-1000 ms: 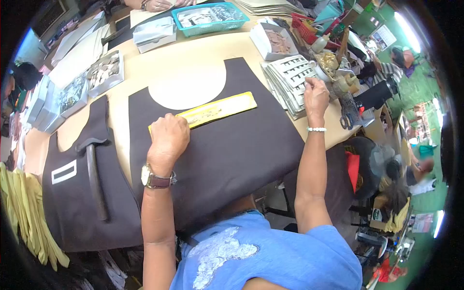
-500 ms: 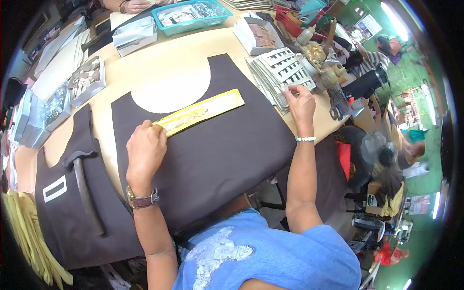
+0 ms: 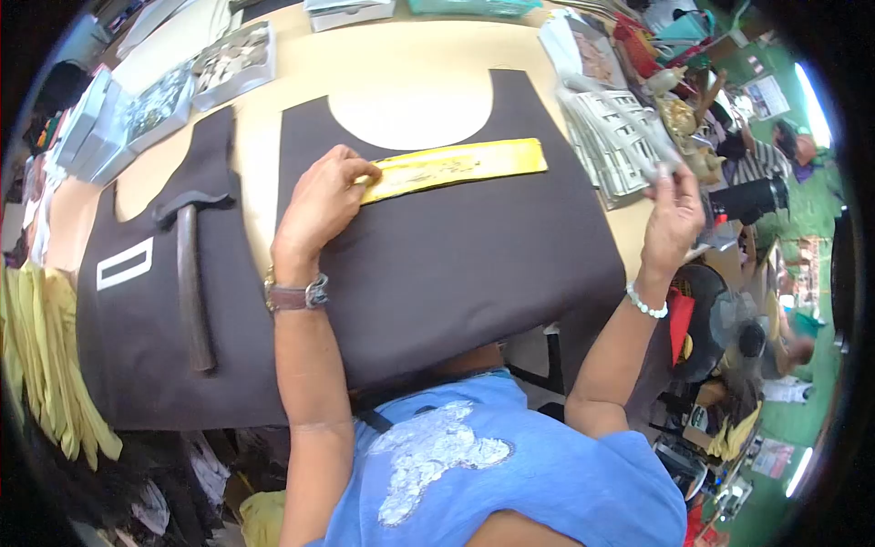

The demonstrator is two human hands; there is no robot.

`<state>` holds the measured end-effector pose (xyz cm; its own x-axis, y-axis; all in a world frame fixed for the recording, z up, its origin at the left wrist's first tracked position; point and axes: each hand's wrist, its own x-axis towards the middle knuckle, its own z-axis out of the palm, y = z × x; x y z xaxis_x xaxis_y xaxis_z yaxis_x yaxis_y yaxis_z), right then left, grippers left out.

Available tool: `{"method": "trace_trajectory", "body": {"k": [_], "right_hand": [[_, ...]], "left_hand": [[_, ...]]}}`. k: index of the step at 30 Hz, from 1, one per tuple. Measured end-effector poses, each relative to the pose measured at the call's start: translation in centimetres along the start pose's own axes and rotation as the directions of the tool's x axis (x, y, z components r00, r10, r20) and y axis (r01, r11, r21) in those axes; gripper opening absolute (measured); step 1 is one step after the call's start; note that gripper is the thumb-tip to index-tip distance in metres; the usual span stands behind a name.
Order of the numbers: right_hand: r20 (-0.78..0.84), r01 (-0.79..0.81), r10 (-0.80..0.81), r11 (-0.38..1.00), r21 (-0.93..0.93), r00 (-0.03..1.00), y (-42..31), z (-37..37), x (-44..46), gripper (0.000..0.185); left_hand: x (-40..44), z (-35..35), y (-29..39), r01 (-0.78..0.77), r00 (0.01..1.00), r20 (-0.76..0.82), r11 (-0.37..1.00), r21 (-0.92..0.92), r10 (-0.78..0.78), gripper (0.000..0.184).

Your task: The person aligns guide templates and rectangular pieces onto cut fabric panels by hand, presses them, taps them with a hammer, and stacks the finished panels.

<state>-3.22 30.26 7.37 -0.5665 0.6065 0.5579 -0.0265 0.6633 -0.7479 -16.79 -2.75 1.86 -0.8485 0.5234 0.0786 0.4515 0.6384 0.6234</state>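
A flat yellow strip with dark smudges (image 3: 465, 164) lies across a dark fabric panel (image 3: 456, 264) with a curved cut-out at its top. My left hand (image 3: 321, 205) pinches the strip's left end. At the right edge of the table, a stack of white slotted cards (image 3: 606, 137) lies beside the panel. My right hand (image 3: 674, 223) is at the stack's near right corner, fingers bent and somewhat blurred; what is between them cannot be made out. On a second dark panel (image 3: 137, 365) to the left rest a hammer (image 3: 193, 283) and a white rectangular frame (image 3: 125, 264).
Boxes of small pieces (image 3: 235, 68) line the table's far left, and another box (image 3: 592, 55) stands behind the cards. Bottles and tools crowd the right side. Yellow cloth strips (image 3: 46, 356) hang at the left edge.
The view has shifted, so the table appears lower and farther right. My left hand still grips the strip's end. My right hand has moved along the card stack towards its right corner.
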Motion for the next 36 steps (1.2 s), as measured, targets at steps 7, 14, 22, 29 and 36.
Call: {"method": "trace_trajectory", "body": {"k": [7,14,22,29,36], "right_hand": [[0.595,-0.535,0.347,0.827,0.171,0.725,-0.4,6.4,-4.7,0.047],[0.617,-0.527,0.370,0.845,0.087,0.695,-0.3,8.2,-6.0,0.048],[0.617,-0.534,0.404,0.845,0.032,0.675,-0.8,8.3,-5.9,0.052],[0.608,-0.548,0.430,0.836,0.010,0.667,-0.8,8.6,-5.9,0.053],[0.464,-0.406,0.348,0.913,0.028,0.815,0.0,8.2,-6.4,0.047]], "left_hand": [[0.1,-0.3,-0.7,0.047,0.998,0.047,0.995,-0.089,-0.043,0.025],[0.0,-0.5,-1.0,0.057,0.994,0.102,0.986,-0.154,-0.042,0.030],[-0.2,-1.0,-0.3,0.033,0.991,0.133,0.994,-0.100,-0.019,0.041],[-0.2,-0.6,-0.2,0.033,0.992,0.124,0.996,-0.078,-0.023,0.040],[-0.3,-0.8,0.2,0.039,0.992,0.123,0.996,-0.084,-0.028,0.041]]}}
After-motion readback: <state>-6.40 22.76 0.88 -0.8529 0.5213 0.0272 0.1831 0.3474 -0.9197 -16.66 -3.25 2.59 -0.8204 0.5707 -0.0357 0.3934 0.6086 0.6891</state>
